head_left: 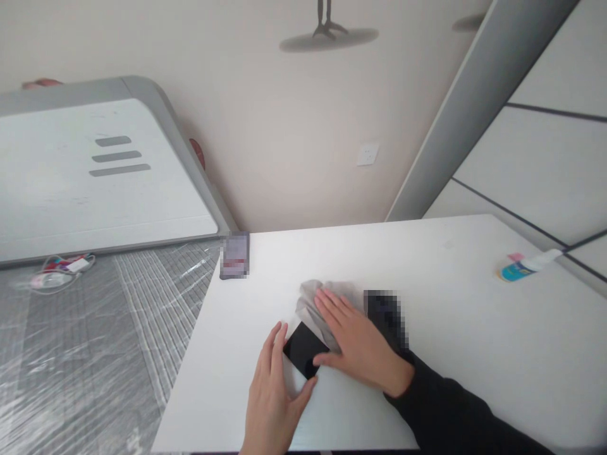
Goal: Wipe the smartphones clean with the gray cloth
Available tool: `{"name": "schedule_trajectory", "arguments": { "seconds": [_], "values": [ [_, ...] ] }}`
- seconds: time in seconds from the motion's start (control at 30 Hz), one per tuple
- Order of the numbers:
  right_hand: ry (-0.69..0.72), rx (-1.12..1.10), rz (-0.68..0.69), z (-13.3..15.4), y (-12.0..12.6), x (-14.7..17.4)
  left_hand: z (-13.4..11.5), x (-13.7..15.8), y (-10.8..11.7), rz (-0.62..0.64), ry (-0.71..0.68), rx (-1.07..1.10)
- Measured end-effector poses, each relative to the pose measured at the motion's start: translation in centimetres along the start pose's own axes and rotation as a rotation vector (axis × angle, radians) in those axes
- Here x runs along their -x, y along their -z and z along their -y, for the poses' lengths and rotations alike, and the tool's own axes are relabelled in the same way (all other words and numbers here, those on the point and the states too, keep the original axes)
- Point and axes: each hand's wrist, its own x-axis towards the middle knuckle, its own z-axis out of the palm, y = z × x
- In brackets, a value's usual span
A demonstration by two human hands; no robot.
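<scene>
A flat black phone (303, 349) lies near the front edge of the white desk (474, 328), and everything else is placed from it. The left hand (271, 395) comes in from the front edge and rests at the phone's near left corner, fingers (272, 347) spread apart and lying loosely along its left side, thumb by its near edge; it steadies the phone rather than clamping it. The right hand (358, 344), in a dark sleeve (455, 411), lies palm down over the phone's far right part, fingers flat and close together, pressing a grey cloth (315, 303) that is bunched up just behind and partly over the phone. The thumb touches the phone's right corner.

Just right of the phone, behind the right hand, is a dark thing that is blurred out, so what it is cannot be told. A second small device (234, 254), also blurred, lies at the desk's far left corner, well behind the phone. Far to the right of the phone, near the desk's right edge, lies a white and blue tube (526, 265). Left of the desk, plastic-wrapped grey flooring (95, 341) carries a bundle of cables (59, 270), with a large grey-rimmed white panel (95, 177) behind it.
</scene>
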Motion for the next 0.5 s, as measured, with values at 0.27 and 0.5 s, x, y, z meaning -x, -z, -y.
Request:
{"name": "schedule_trajectory", "arguments": {
  "seconds": [0.27,0.5],
  "values": [
    [0.103,-0.347,0.006,0.6,-1.7,1.6,-0.3,-0.2,0.2,0.0,-0.018,-0.035],
    [-0.19,-0.626,-0.334,-3.1,0.4,2.5,-0.5,-0.7,0.6,-0.015,-0.118,-0.08]
  ]
}}
